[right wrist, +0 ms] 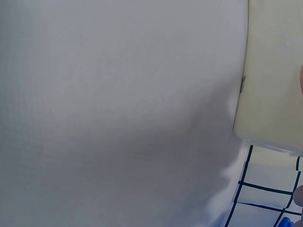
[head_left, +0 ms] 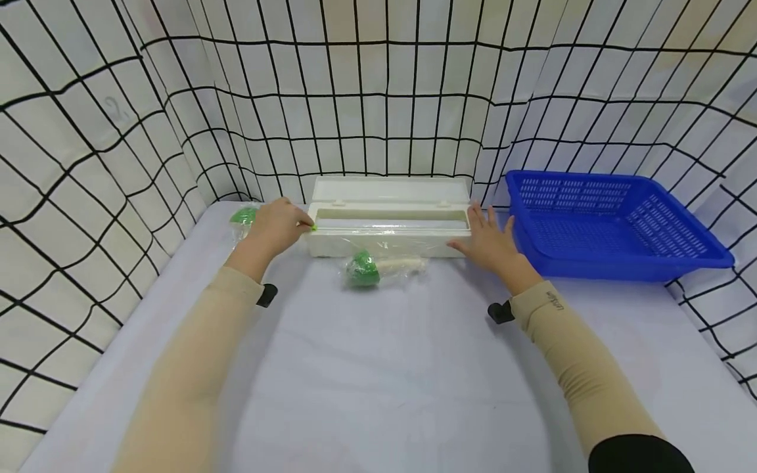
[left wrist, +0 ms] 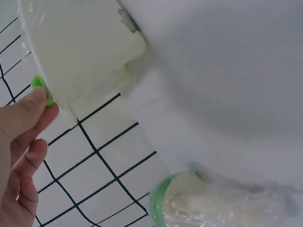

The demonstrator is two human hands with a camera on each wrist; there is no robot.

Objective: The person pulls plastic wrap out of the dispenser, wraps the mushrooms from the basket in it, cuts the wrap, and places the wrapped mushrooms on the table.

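Observation:
A long white cling film dispenser box [head_left: 384,246] stands at the back of the table, its lid [head_left: 390,189] raised and a film roll [head_left: 390,224] inside. At the left end of its front edge, my left hand [head_left: 275,226] pinches a small green slider cutter [left wrist: 39,84] between thumb and finger. My right hand [head_left: 493,243] touches the box's right end with fingers spread. In front of the box lies a green-and-cream item [head_left: 363,269] wrapped in clear film; its exact kind cannot be told. Another green film-wrapped item [head_left: 244,217] lies behind my left hand, partly hidden.
A blue plastic basket [head_left: 591,263] stands to the right of my right hand. Black wire grid panels [head_left: 387,95] rise behind and along both sides. A white cloth covers the table [head_left: 378,381].

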